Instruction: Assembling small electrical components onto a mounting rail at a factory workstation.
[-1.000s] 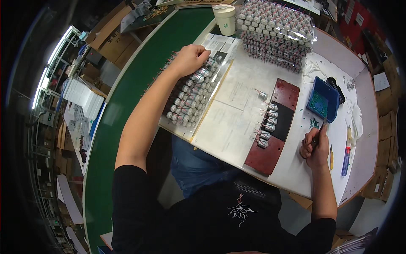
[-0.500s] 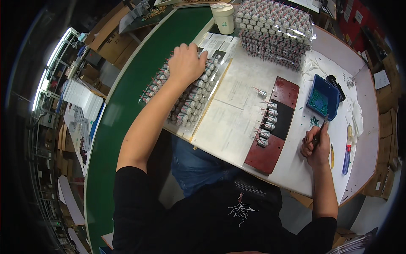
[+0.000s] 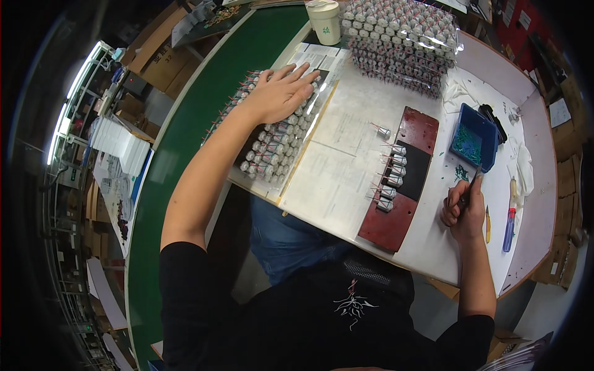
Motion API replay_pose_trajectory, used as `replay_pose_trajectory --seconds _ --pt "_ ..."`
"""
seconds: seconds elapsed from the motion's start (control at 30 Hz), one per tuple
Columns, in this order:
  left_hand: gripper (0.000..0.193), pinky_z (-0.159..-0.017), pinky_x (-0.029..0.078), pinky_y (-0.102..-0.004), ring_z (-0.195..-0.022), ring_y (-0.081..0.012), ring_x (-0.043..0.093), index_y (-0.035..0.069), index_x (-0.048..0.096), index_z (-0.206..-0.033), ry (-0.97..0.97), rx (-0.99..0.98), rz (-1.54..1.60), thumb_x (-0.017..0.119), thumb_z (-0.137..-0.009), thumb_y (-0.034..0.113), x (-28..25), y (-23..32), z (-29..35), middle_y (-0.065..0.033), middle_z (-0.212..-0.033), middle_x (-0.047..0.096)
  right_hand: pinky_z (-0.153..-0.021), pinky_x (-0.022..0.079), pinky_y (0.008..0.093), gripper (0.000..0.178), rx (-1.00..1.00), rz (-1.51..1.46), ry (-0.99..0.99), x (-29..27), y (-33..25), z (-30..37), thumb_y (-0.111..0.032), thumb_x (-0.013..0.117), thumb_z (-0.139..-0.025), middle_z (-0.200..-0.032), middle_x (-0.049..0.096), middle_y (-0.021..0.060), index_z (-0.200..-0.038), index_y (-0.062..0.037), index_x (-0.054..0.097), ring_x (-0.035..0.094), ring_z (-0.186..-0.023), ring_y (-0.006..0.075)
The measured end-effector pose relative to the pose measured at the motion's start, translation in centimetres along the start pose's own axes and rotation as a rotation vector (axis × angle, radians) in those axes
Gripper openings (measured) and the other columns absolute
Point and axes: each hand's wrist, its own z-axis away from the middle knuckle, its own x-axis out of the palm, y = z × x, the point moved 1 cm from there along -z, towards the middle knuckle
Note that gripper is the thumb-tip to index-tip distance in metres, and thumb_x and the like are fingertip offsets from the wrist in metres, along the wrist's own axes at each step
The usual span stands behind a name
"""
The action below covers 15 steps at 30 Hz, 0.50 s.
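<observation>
My left hand lies spread, fingers stretched out, over a clear plastic tray of small silvery motors with thin red and blue leads. Whether its palm presses on them is hidden. In my right hand, fingers closed, is a dark pair of tweezers, the tips pointing up toward a blue tray of tiny green pieces. Between my hands, a dark red board with a black middle band bears a row of several motors. One more motor sits apart at the row's far end.
Stacked clear trays of motors stand at the back beside a lidded cup. Right of my right hand lie a purple-handled screwdriver and a yellow tool. Loose green bits lie near the blue tray. A raised rim borders the table.
My left hand has gone from bent fingers to spread flat, and the motor tray under it has shifted slightly toward the left and nearer me. My right hand keeps the tweezers in nearly the same place.
</observation>
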Motion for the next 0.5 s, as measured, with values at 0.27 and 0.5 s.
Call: replay_pose_trajectory --seconds 0.27,0.5 --pt "0.058 -0.125 0.013 -0.0506 -0.159 -0.0305 0.020 0.025 0.034 -0.163 0.030 0.038 0.088 0.034 -0.110 0.049 -2.3 -2.1 1.0 -0.0096 -0.171 0.027 -0.036 0.026 0.0251 0.065 -0.008 -0.001 -0.002 0.1 -0.1 0.0 -0.059 0.027 -0.111 -0.051 0.035 -0.0026 -0.074 -0.0101 0.049 0.031 -0.038 0.0087" --pt "0.067 -0.126 0.012 -0.0518 -0.159 -0.0306 0.017 0.024 0.032 -0.164 -0.076 0.073 0.050 0.046 -0.106 0.054 -2.9 -2.1 2.6 -0.0113 -0.172 0.024 -0.036 0.026 0.0250 0.066 -0.015 0.008 0.006 0.1 0.0 0.0 -0.059 0.027 -0.111 -0.051 0.034 -0.0025 -0.073 -0.0102 0.049 0.031 -0.038 0.0087"
